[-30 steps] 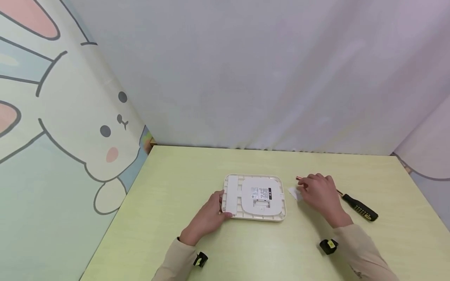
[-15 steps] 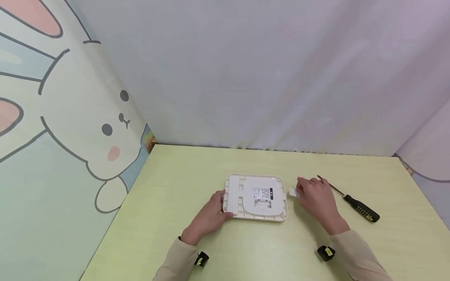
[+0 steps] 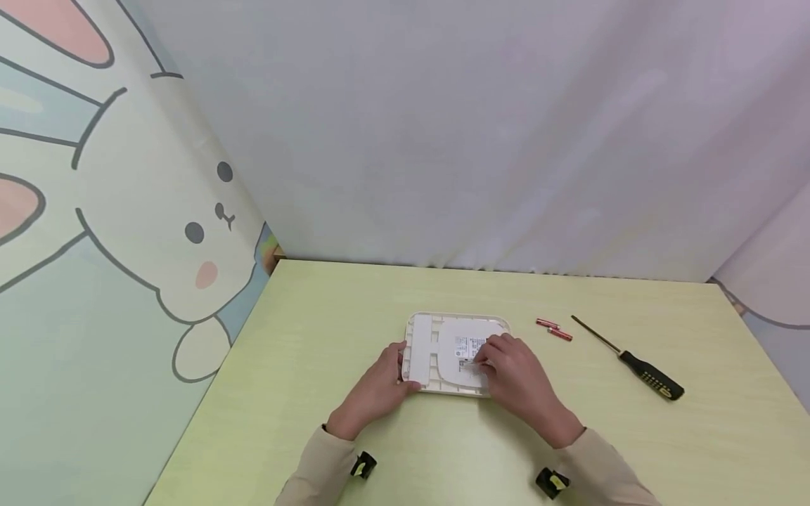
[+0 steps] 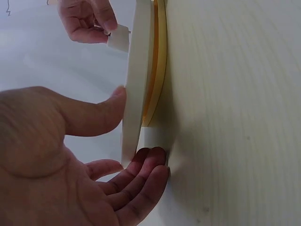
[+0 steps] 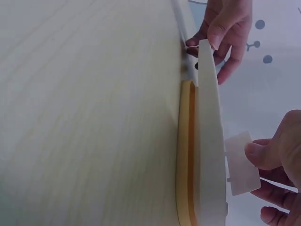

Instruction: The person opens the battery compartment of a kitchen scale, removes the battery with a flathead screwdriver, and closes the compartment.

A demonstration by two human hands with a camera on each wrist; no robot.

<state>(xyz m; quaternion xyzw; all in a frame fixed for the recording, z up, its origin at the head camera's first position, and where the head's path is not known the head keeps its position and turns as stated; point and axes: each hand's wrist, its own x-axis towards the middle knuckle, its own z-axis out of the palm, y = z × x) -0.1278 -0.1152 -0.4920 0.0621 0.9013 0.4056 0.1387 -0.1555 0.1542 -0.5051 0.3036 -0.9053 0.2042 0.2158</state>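
Observation:
A white rectangular plastic device (image 3: 420, 351) lies back side up, with a printed label and a small battery compartment on its raised panel. My left hand (image 3: 377, 385) holds its left edge, thumb on top and fingers beneath, as the left wrist view shows. Over the compartment, my right hand (image 3: 520, 376) pinches a small white battery cover (image 5: 241, 163) between thumb and fingers. In the right wrist view the cover stands upright, its tabs at the device's back. Fingers partly hide the compartment in the head view.
Two red batteries (image 3: 560, 334) lie on the table to the right of the device. Farther right is a screwdriver (image 3: 652, 374) with a black and yellow handle. A curtain (image 3: 481, 140) hangs behind the table's back edge.
My right hand has picked up the battery cover from beside the batteries and carried it left to the device. Both batteries now show on the table. The left hand keeps its hold.

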